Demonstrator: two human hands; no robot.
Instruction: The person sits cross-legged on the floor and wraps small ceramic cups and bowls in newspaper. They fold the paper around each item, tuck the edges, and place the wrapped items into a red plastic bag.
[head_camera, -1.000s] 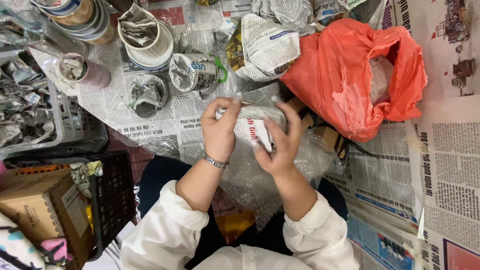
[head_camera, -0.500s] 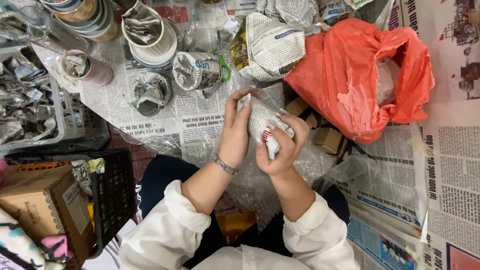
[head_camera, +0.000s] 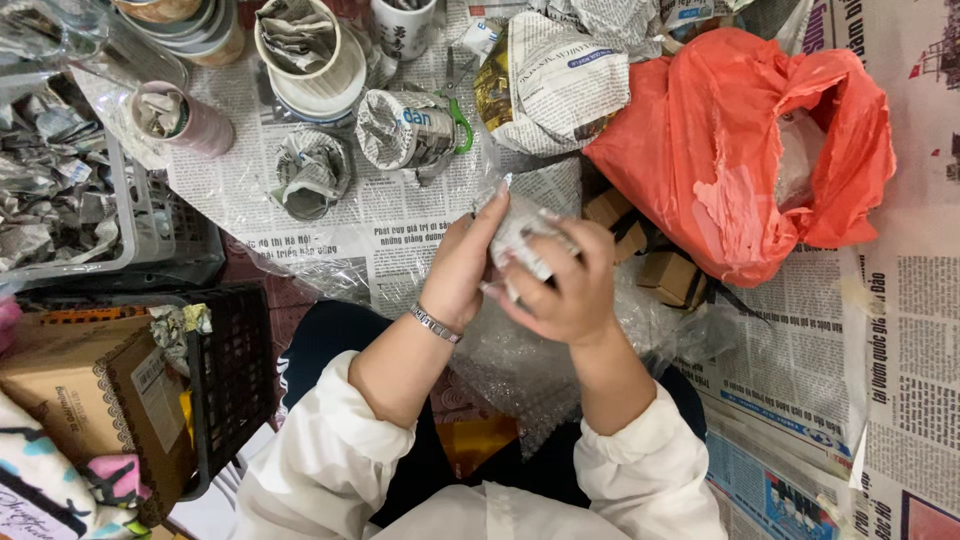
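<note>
Newsprint sheets (head_camera: 800, 350) carpet the floor where a seated person in white sleeves works; the left hand (head_camera: 462, 265) and right hand (head_camera: 560, 290) close together around a small newspaper-wrapped bundle (head_camera: 520, 235), fingers curled tight on its crumpled paper, above a lap of bubble wrap (head_camera: 520, 365). Just beside them slumps a glossy orange plastic bag (head_camera: 730, 150), with small cardboard boxes (head_camera: 665, 275) at its edge. Beyond the hands stand paper-stuffed round cups (head_camera: 310, 50) and a pink mug (head_camera: 185, 120); a grey plastic crate (head_camera: 150, 220) at left holds more wrapped pieces
</note>
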